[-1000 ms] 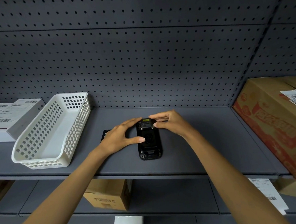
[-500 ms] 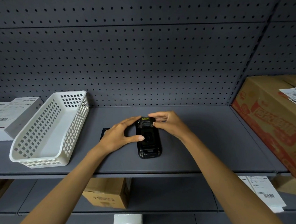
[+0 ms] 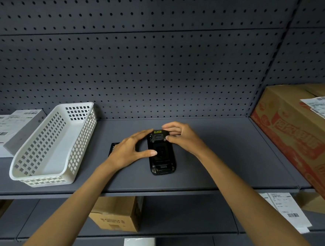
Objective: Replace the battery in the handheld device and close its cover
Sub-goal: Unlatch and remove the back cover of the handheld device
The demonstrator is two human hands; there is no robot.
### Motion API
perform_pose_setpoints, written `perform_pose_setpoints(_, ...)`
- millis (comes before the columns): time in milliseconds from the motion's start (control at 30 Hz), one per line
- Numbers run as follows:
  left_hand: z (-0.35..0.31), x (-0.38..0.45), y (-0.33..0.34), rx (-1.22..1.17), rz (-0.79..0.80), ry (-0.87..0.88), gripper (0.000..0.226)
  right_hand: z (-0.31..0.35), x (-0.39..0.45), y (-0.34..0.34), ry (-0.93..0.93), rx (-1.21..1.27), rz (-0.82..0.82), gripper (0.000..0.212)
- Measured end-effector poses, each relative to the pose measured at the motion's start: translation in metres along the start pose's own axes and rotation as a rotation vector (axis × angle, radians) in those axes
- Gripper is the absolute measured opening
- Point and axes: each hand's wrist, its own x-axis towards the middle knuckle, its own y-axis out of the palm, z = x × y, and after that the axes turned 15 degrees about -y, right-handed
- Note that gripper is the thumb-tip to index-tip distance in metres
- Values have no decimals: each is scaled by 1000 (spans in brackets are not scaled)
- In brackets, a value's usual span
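A: Both hands are on the handheld device (image 3: 162, 154), which lies back-up on the grey shelf (image 3: 222, 157), near the middle. The left hand (image 3: 129, 151) arches over its left edge, fingers reaching to the top corner and the thumb pressed flat on the back cover (image 3: 161, 151). The right hand (image 3: 180, 136) pinches the top right corner between curled fingers and thumb.

B: So which step is it?

A: I judge it to be seating or latching the cover, though whether it is fully closed I cannot tell. To do it well, keep the left thumb pressing straight down so the device stays flat, and have the right fingers work along the top edge evenly, not from one corner alone, or the cover may sit skewed.

B: And that dark flat thing (image 3: 113, 148) behind the left hand?

A: It lies on the shelf just beside the device, mostly hidden. It may be the old battery; I can't say for certain.

B: Any change from a second ago?

A: Hardly any. Both hands keep the same hold, the device has not shifted on the shelf, and the white basket (image 3: 54, 144) stands where it was. Only the view has drifted slightly.
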Motion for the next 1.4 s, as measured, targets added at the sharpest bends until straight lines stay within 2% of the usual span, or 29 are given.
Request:
perform_pose_setpoints(133,2,-1,-2,-47,7,4,98,8,-3,-2,-117,-152,36,23)
perform_pose_setpoints(200,2,-2,-2,-53,7,29,85,14,-5,-2,-161,-275,71,16)
perform_pose_setpoints(300,0,-3,-1,-71,18,65,63,18,-6,-1,-175,-373,105,20)
perform_pose_setpoints(500,-2,5,-2,-154,42,95,25,21,-5,1,-150,-366,125,30)
perform_pose_setpoints(700,-2,9,3,-325,100,33,26,26,-2,0,-80,-362,171,30)
perform_pose_setpoints(1133,-8,14,4,-488,114,-64,32,33,8,-7,31,-340,251,28)
perform_pose_setpoints(1400,-13,10,2,-521,121,-63,25,33,6,-10,-14,-293,273,24)
